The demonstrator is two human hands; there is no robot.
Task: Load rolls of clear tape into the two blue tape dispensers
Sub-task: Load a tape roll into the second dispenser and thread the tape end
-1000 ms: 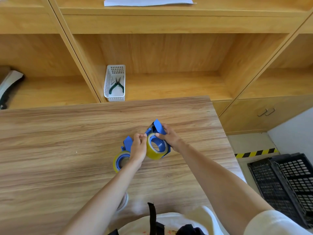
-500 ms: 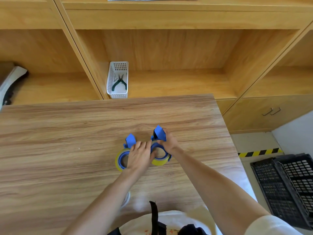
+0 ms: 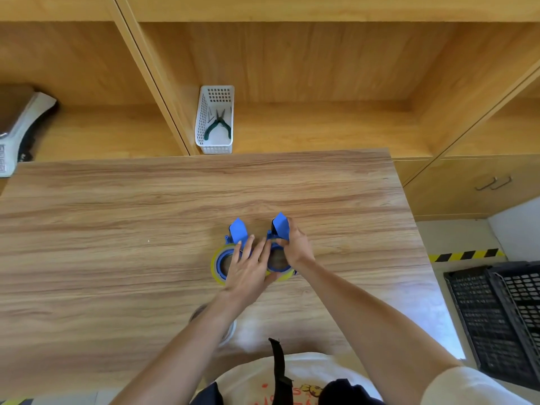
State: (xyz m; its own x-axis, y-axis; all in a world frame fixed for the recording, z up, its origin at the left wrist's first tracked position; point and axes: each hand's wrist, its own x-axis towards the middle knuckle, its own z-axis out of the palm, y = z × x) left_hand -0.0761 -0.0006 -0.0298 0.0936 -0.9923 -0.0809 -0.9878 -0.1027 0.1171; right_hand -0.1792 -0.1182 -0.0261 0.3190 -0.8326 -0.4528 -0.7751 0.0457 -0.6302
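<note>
Two blue tape dispensers lie flat side by side on the wooden table (image 3: 117, 258), each with a yellowish clear tape roll around its hub. The left dispenser (image 3: 223, 260) lies half under my left hand (image 3: 248, 267), whose fingers are spread flat across the gap between both. My right hand (image 3: 293, 247) grips the right dispenser (image 3: 280, 226) by its neck, just below the raised blue flap. Most of the right roll is hidden by both hands. Another roll (image 3: 230, 331) lies near the table's front edge, mostly covered by my left forearm.
A white basket (image 3: 216, 95) holding pliers stands on the shelf behind the table. A grey device (image 3: 20, 127) sits on the left shelf. Black crates (image 3: 496, 317) stand on the floor to the right, beyond the table's right edge.
The right dispenser, held up off the table a second ago, now lies flat beside the left one. My left hand went from pinching to fingers spread flat.
</note>
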